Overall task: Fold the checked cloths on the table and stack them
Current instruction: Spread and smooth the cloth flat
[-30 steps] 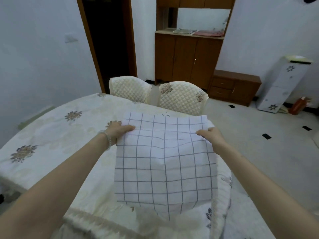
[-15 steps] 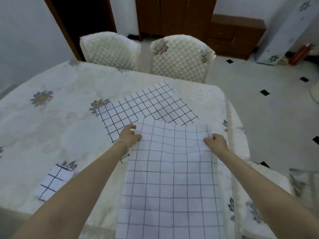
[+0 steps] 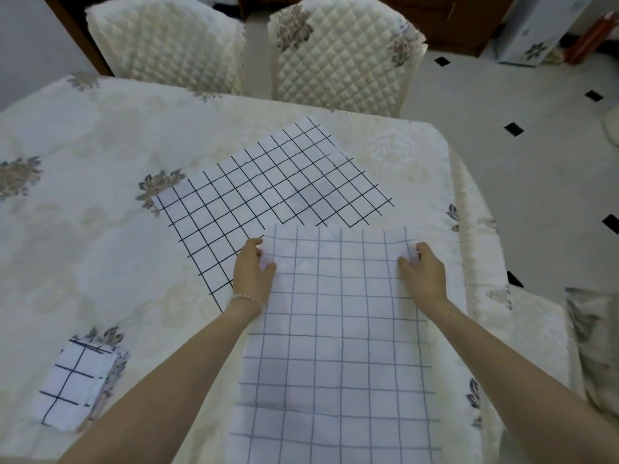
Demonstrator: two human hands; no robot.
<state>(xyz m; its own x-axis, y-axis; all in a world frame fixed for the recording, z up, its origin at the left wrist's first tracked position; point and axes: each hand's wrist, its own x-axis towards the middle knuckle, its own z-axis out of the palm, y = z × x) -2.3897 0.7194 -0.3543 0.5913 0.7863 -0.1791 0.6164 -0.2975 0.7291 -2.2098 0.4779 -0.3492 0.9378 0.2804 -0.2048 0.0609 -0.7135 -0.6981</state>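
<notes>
Your left hand (image 3: 252,275) and right hand (image 3: 424,273) pinch the limp, light checked cloth (image 3: 335,346) by its far corners, probably thumbs on top; keep hold there.

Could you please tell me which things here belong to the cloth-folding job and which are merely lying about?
Job:
grey-checked white cloth, gripped by left hand and right hand
black-checked white cloth lying flat
small folded checked cloth

Lying about:
two quilted cream chairs
cream floral tablecloth

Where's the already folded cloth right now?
In the head view the folded cloth lies low on the left side of the table, left of the left forearm and apart from the two spread checked cloths.
</notes>
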